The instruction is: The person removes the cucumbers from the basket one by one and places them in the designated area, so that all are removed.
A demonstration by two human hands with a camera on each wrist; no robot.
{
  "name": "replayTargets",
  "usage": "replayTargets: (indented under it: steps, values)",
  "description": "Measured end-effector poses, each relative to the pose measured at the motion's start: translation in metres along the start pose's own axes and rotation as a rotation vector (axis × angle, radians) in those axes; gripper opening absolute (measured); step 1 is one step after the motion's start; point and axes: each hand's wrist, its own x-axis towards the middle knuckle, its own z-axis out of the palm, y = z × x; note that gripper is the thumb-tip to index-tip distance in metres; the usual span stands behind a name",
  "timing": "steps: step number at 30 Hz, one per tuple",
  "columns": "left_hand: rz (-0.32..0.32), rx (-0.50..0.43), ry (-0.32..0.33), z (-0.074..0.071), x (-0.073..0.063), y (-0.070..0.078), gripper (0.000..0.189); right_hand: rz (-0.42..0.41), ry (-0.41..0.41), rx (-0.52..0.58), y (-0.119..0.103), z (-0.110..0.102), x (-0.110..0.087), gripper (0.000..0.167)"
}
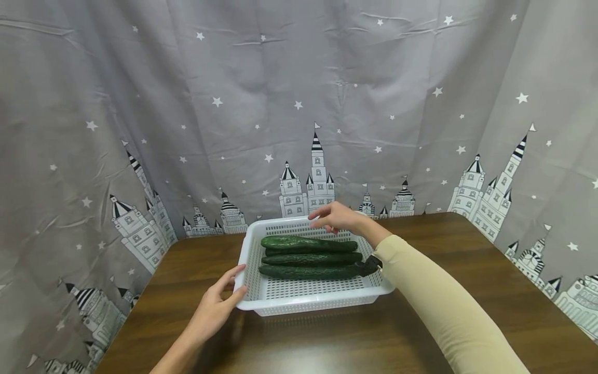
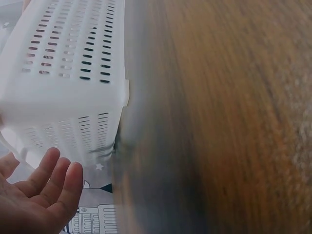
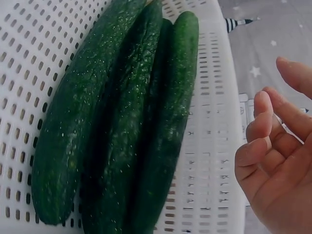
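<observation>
A white perforated plastic basket (image 1: pixel 303 301) stands on the table with several long, dark green cucumbers (image 1: pixel 310 272) lying side by side in it. My left hand (image 1: pixel 217 301) is at the basket's left end, thumb and index fingertip at the rim. In the left wrist view, the other fingers (image 2: pixel 63 183) extend loosely below the rim beside the basket wall (image 2: pixel 63 97). Over the far rim hovers my right hand (image 1: pixel 338 217), its fingers loosely bent and holding nothing. The right wrist view shows that hand (image 3: pixel 278 156) beside the basket, apart from the cucumbers (image 3: pixel 129 117).
The brown wooden table (image 1: pixel 448 259) extends on both sides of the basket. Behind it hangs a grey curtain (image 1: pixel 261 104) printed with stars and castles. A black wrist device (image 1: pixel 370 265) on my right arm overlaps the cucumbers' right ends in the head view.
</observation>
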Motion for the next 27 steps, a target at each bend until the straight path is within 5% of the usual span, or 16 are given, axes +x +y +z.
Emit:
replayTargets:
  steps: [15,27]
  values:
    - [-0.010,-0.025,0.008,0.003,-0.002,-0.002,0.052,0.075,-0.053,0.106,0.019,0.011,0.020,0.042]
    - [-0.009,-0.043,0.004,0.001,-0.001,-0.001,0.052,0.103,-0.145,0.096,0.011,0.006,0.032,0.041]
